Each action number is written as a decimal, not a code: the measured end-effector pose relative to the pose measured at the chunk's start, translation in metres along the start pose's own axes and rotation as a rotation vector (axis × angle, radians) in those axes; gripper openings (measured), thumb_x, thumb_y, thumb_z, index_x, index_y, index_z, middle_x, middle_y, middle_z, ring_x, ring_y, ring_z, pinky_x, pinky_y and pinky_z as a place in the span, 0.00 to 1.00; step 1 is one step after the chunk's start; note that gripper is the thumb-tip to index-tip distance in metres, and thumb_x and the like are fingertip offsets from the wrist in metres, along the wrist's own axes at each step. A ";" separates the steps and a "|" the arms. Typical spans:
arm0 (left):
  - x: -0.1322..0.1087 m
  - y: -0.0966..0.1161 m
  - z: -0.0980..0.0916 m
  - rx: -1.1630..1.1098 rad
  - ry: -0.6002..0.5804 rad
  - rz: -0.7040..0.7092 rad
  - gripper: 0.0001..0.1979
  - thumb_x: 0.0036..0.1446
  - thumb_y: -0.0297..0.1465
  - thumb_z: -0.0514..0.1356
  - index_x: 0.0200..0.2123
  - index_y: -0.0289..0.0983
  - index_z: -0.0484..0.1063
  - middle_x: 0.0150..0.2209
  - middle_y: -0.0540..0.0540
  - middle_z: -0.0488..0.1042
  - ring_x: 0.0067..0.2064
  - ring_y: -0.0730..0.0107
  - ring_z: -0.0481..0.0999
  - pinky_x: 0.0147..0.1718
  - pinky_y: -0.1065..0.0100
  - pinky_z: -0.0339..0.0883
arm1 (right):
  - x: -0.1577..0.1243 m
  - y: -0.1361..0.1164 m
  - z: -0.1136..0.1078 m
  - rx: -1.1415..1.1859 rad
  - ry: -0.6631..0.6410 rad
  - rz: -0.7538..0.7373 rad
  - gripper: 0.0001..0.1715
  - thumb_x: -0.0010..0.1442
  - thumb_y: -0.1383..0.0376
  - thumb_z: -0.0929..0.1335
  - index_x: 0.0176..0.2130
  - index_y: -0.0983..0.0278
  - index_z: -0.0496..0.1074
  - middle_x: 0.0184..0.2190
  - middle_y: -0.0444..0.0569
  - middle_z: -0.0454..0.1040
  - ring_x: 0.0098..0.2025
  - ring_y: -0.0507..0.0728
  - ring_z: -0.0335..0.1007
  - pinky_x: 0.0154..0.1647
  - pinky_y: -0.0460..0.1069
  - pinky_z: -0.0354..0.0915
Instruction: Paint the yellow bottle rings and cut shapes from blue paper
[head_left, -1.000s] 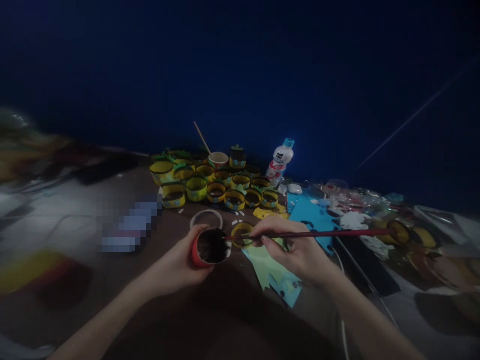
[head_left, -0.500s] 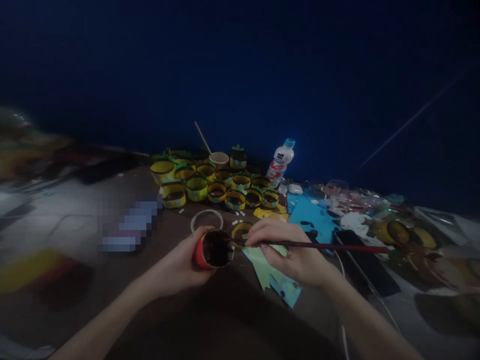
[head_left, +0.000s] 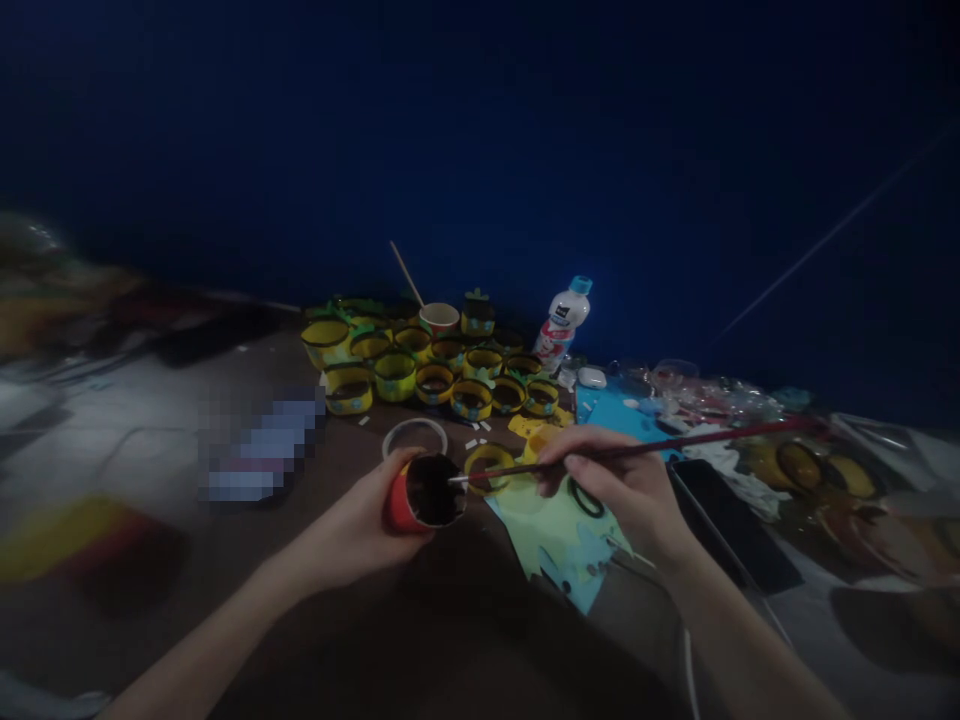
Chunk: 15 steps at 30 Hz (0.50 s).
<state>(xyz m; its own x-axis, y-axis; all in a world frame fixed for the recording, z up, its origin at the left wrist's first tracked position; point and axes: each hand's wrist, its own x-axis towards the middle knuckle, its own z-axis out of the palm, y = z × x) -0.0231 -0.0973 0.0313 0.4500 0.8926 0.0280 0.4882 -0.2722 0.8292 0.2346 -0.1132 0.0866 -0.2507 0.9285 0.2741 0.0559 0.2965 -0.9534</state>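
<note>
My left hand [head_left: 360, 530] is wrapped round a small red cup [head_left: 420, 493] tilted on its side, its dark inside facing right. A long thin red-handled paintbrush [head_left: 675, 442] is pinched in my right hand [head_left: 615, 490]. The brush tip sits at the cup's rim, and the handle runs up and to the right. Just behind the tip, a yellow ring [head_left: 486, 466] lies on the table. Under my right hand lie light green and blue paper cut-outs [head_left: 555, 545].
Several yellow and green paper rings [head_left: 435, 370] are grouped at the back, beside a paper cup with a stick [head_left: 437, 317] and a white bottle with a blue cap [head_left: 562, 325]. A clear round lid [head_left: 414, 438], blue paper [head_left: 622, 412], a dark phone [head_left: 731, 525] and craft clutter [head_left: 810, 470] lie to the right.
My right hand has shifted right and raised the brush handle. The tip has drawn back from inside the cup to its rim. The left hand still holds the cup.
</note>
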 end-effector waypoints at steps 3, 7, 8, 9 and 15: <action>-0.002 0.000 0.002 -0.058 -0.013 0.005 0.33 0.44 0.28 0.61 0.54 0.39 0.55 0.47 0.43 0.72 0.45 0.58 0.74 0.44 0.60 0.67 | 0.002 0.007 -0.001 0.148 0.088 0.060 0.08 0.59 0.68 0.63 0.33 0.64 0.73 0.24 0.45 0.73 0.26 0.53 0.72 0.28 0.49 0.68; -0.002 0.003 0.002 -0.098 -0.028 -0.001 0.33 0.43 0.26 0.62 0.54 0.41 0.55 0.49 0.44 0.70 0.48 0.59 0.72 0.47 0.62 0.66 | 0.003 0.009 0.000 0.141 0.104 0.069 0.08 0.59 0.67 0.63 0.33 0.64 0.72 0.26 0.46 0.73 0.26 0.53 0.72 0.28 0.48 0.69; -0.002 0.004 0.001 -0.101 -0.039 -0.002 0.33 0.43 0.26 0.62 0.53 0.41 0.56 0.49 0.44 0.70 0.48 0.59 0.72 0.47 0.62 0.66 | 0.003 0.008 0.002 0.104 0.095 0.061 0.09 0.60 0.67 0.63 0.34 0.64 0.72 0.25 0.46 0.73 0.26 0.53 0.72 0.28 0.48 0.69; -0.002 0.004 0.001 -0.102 -0.048 -0.001 0.32 0.43 0.27 0.62 0.53 0.41 0.56 0.50 0.44 0.70 0.48 0.60 0.72 0.47 0.62 0.65 | 0.003 0.006 0.003 0.055 0.072 0.042 0.09 0.60 0.68 0.63 0.35 0.64 0.72 0.26 0.46 0.73 0.27 0.53 0.72 0.29 0.48 0.70; 0.000 0.008 0.006 -0.128 -0.064 0.023 0.31 0.44 0.29 0.63 0.52 0.40 0.56 0.49 0.44 0.71 0.48 0.61 0.72 0.48 0.64 0.65 | -0.003 -0.011 0.021 -0.493 -0.217 -0.343 0.13 0.55 0.76 0.62 0.38 0.65 0.71 0.33 0.50 0.74 0.35 0.54 0.70 0.36 0.48 0.68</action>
<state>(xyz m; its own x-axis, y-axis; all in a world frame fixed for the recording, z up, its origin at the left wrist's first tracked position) -0.0149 -0.1020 0.0348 0.5087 0.8608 0.0153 0.3796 -0.2403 0.8934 0.2148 -0.1241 0.0934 -0.5208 0.7111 0.4724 0.3625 0.6852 -0.6318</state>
